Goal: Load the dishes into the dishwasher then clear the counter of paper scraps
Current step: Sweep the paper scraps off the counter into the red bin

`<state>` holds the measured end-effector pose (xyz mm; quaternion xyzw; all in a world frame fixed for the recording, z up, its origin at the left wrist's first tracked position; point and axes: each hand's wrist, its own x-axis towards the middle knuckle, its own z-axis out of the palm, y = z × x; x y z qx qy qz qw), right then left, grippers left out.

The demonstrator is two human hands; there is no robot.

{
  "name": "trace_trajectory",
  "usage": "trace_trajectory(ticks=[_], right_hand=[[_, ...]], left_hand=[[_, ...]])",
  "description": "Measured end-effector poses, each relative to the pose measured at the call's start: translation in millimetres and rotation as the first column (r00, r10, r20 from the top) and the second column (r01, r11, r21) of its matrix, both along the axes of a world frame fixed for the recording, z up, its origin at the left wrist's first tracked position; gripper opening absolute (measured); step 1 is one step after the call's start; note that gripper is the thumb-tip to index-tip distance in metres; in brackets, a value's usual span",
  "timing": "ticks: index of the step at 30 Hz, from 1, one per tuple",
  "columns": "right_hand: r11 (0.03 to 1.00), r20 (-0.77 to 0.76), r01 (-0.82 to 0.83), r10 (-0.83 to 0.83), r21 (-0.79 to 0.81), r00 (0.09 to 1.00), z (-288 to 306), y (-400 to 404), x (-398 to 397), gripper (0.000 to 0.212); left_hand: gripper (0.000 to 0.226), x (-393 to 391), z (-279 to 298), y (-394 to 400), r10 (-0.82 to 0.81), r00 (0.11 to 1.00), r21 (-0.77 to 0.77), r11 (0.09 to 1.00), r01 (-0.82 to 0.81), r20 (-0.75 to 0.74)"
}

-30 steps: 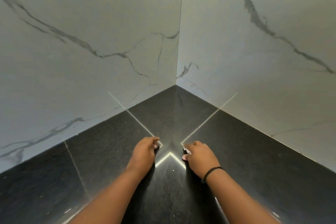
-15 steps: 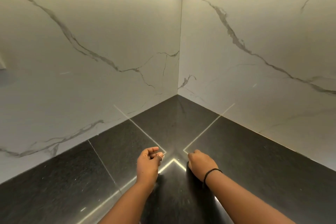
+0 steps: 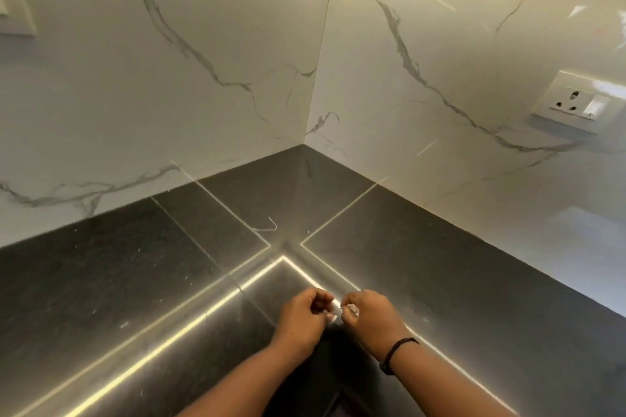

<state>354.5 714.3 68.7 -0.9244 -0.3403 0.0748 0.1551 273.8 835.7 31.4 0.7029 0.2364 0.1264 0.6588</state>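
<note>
Hands [image 3: 333,313] midway along counter [image 3: 101,281]

Home kitchen, black counter [image 3: 423,267], marble backsplash [image 3: 169,85], socket [image 3: 576,100]

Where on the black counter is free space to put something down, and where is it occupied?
The counter shows bare patches in the corner under the two marble walls, and along the right wall below the socket. A thin white strand lies near the middle. The front centre is crowded: the left hand and right hand pinch paper scraps there.
</note>
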Motion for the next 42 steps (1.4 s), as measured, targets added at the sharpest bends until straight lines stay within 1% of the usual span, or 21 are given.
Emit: trace_trajectory(ticks=[5,8,10,12,14,16,17,18,19,20,22,25,27,30,33,35,37,38,39,40,42], right_hand=[[0.994,-0.081,0.073,-0.066,0.078,0.994,-12,-40,-48,0.018],[0.993,-0.066,0.029,-0.022,0.113,0.998,-21,-63,-74,0.017],[0.988,-0.113,-0.012,0.030,0.152,0.993,-32,-82,-92,0.017],[0.979,-0.107,-0.052,0.075,0.197,0.991,-47,-105,-112,0.016],[0.977,-0.102,-0.091,0.112,0.193,0.988,-75,-136,-134,0.017],[0.981,-0.141,-0.073,0.099,0.178,0.985,-105,-158,-155,0.019],[0.990,-0.285,-0.044,0.080,0.131,0.955,-127,-184,-171,0.019],[0.998,-0.418,-0.003,0.030,0.066,0.908,-140,-200,-185,0.023],[0.997,-0.560,0.057,-0.016,0.056,0.828,-146,-209,-197,0.024],[0.992,-0.643,0.128,-0.108,-0.016,0.758,-157,-219,-206,0.023],[0.963,-0.750,0.222,-0.259,-0.152,0.609,-186,-247,-216,0.020],[0.903,-0.815,0.342,-0.394,-0.258,0.425,-262,-284,-232,0.023],[0.870,-0.829,0.380,-0.447,-0.314,0.336,-283,-292,-239,0.028],[0.771,-0.863,0.521,-0.491,-0.366,0.122,-321,-283,-243,0.029],[0.684,-0.868,0.606,-0.497,-0.406,-0.021,-361,-259,-241,0.021],[0.634,-0.879,0.667,-0.472,-0.392,-0.068,-385,-237,-235,0.022],[0.627,-0.891,0.683,-0.447,-0.375,-0.078,-403,-214,-227,0.025],[0.622,-0.900,0.692,-0.425,-0.366,-0.094,-408,-202,-224,0.026],[0.597,-0.912,0.718,-0.390,-0.358,-0.131,-409,-191,-220,0.023],[0.561,-0.926,0.754,-0.340,-0.341,-0.166,-408,-181,-215,0.019],[0.487,-0.939,0.812,-0.277,-0.322,-0.206,-401,-165,-204,0.030]], left_hand=[[0.030,-48,-10,-47,-0.145,0.989,0.245,0.959,0.140,0.005],[0.026,-77,-11,-65,-0.205,0.979,0.389,0.902,0.187,0.005],[0.023,-101,-18,-79,-0.208,0.978,0.459,0.869,0.185,-0.001],[0.023,-130,-29,-101,-0.177,0.984,0.472,0.865,0.167,-0.024],[0.029,-162,-44,-140,-0.113,0.990,0.455,0.879,0.141,-0.088],[0.031,-194,-63,-172,0.024,0.987,0.297,0.954,0.025,-0.160],[0.033,-210,-80,-198,0.067,0.971,0.202,0.979,-0.019,-0.230],[0.038,-225,-97,-212,0.038,0.949,0.120,0.993,-0.001,-0.312],[0.046,-241,-106,-213,-0.004,0.929,0.085,0.996,0.038,-0.369],[0.053,-253,-120,-211,-0.039,0.896,0.110,0.989,0.097,-0.442],[0.054,-277,-157,-215,0.049,0.850,0.082,0.997,-0.006,-0.525],[0.054,-307,-220,-219,0.149,0.766,0.100,0.989,-0.111,-0.626],[0.047,-312,-246,-221,0.153,0.695,0.076,0.987,-0.141,-0.702],[0.038,-309,-296,-219,0.158,0.683,0.048,0.983,-0.178,-0.713],[0.031,-294,-336,-215,0.139,0.704,0.004,0.982,-0.189,-0.696],[0.029,-280,-366,-210,0.152,0.695,-0.029,0.970,-0.242,-0.703],[0.017,-260,-382,-203,0.164,0.683,-0.028,0.965,-0.261,-0.711],[0.011,-251,-386,-198,0.174,0.694,-0.027,0.963,-0.269,-0.698],[0.011,-241,-385,-195,0.193,0.713,-0.041,0.954,-0.297,-0.674],[0.015,-232,-385,-190,0.214,0.735,-0.074,0.938,-0.338,-0.643],[0.039,-213,-381,-180,0.237,0.766,-0.205,0.878,-0.433,-0.598]])
